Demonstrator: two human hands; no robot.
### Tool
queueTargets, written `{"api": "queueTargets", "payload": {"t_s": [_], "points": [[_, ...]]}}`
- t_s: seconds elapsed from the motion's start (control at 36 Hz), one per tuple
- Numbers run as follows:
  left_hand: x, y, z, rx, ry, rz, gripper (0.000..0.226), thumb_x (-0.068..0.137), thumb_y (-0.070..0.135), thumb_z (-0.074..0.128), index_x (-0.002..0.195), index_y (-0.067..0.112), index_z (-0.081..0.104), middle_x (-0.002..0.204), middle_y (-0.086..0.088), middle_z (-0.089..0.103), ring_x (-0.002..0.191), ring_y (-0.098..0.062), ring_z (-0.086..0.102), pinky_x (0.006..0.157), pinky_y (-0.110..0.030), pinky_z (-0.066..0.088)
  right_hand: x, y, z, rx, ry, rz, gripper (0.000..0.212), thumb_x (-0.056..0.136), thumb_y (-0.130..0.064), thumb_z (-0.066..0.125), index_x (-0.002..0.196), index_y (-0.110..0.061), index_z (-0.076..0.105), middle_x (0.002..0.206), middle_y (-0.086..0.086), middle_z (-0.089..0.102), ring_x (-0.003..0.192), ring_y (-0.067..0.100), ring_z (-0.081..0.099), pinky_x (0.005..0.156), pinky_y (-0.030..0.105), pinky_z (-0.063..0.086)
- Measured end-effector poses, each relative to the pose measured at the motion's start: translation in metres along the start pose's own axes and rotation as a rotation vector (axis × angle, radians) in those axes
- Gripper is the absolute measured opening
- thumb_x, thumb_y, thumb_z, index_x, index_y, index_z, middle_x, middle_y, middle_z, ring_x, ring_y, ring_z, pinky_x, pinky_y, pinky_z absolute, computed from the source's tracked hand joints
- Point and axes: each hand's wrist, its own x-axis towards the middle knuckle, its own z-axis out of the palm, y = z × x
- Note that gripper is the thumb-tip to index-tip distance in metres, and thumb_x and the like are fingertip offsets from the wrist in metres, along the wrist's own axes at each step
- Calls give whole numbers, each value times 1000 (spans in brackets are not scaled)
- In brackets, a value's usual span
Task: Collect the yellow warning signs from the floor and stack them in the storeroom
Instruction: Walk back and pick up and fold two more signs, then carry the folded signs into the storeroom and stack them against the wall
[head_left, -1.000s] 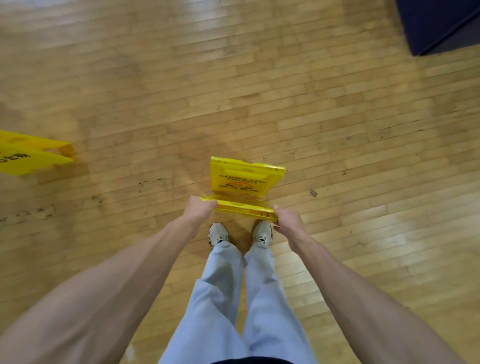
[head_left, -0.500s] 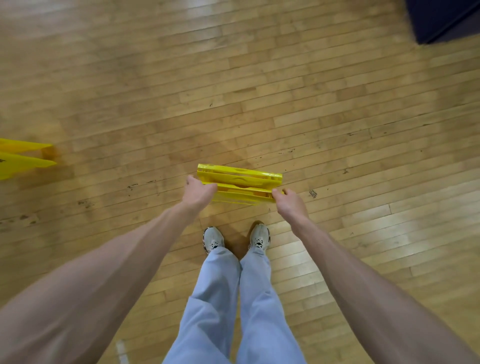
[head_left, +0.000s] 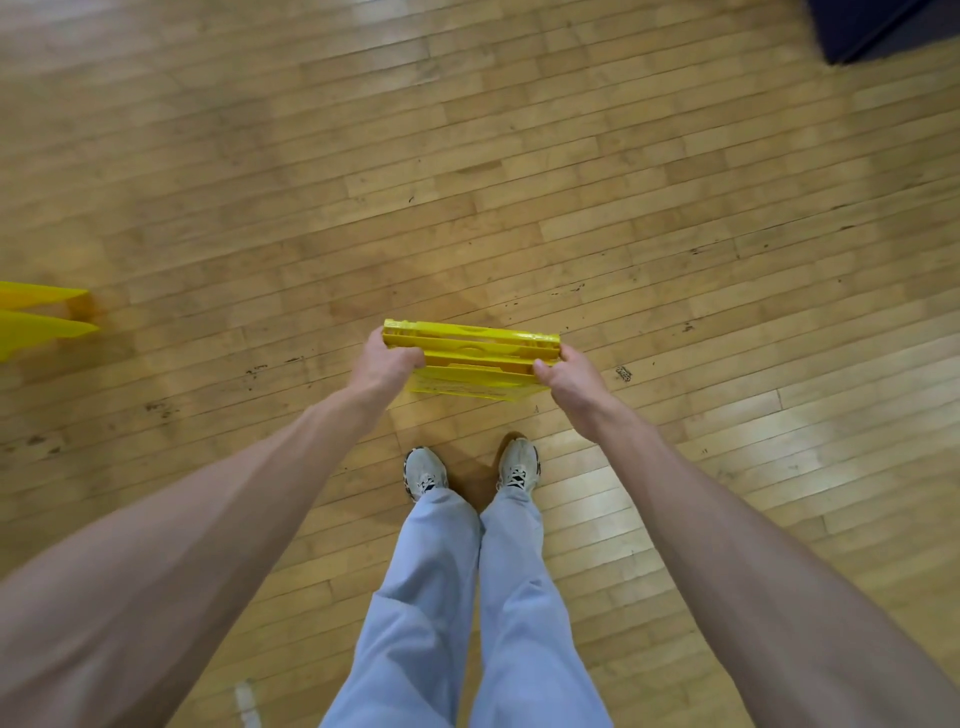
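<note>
Sign in hand: yellow warning sign (head_left: 470, 347), folded nearly flat, top edge up toward camera, held above the floor in front of the feet.
L hand: left hand (head_left: 385, 362) on sign's L end, fingers wrapped round the edge, holding it.
R hand: right hand (head_left: 569, 375) on R end, fingers curled round that edge, thumb on near face; holding it.
Sign edges: long top edge runs L-R betw. the hands; lower panel hangs below, partly hidden by hands.
Feet: white sneakers (head_left: 425, 472), close together, just behind the sign; pale blue trousers above.
2nd sign: second yellow sign (head_left: 39, 319) at far L frame edge, cut off, on floor, well apart.
Floor: wood-strip floor (head_left: 519, 182), scuffed; open all round ahead & R.
Far R corner: dark blue block (head_left: 878, 26), well apart.
</note>
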Motion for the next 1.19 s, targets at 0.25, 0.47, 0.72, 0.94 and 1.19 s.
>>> {"api": "queueTargets", "payload": {"t_s": [0.25,0.47,0.72,0.94,1.19], "points": [[-30,-44,-3,-34,-13,-32,24,81,5,60,101,17,57,100,-2,60,96,-20,52,83,-30,36,-31,30,19,8,6,21,34,98,-8,46,131,-13,50,125,7,56,116,22,50,94,32,35],[-53,-88,-8,-155,38,-133,41,74,7,62,115,10,62,107,-8,65,105,-26,54,82,-31,38,-50,34,24,-65,-60,-19,35,96,-4,48,131,-6,52,125,8,59,114,20,52,98,34,38],[-97,-97,-30,-465,74,-126,29,58,29,69,84,21,61,97,-2,58,100,-20,48,95,-39,36,-81,2,31,-132,-192,-118,26,96,-21,54,116,-8,63,115,5,63,109,18,53,94,34,32],[-174,-104,-71,-667,229,-133,51,78,43,70,116,12,58,116,-6,57,113,-21,50,92,-31,30,-137,-32,62,-260,-310,-214,30,97,-27,55,116,-7,66,114,7,66,104,18,57,97,35,41],[-258,-169,-106,-867,505,-153,26,75,42,71,84,20,60,103,-2,58,103,-21,51,88,-32,33,-221,-42,122,-543,-439,-326,32,96,-31,56,117,-10,65,111,6,67,101,19,59,81,29,41]]}}
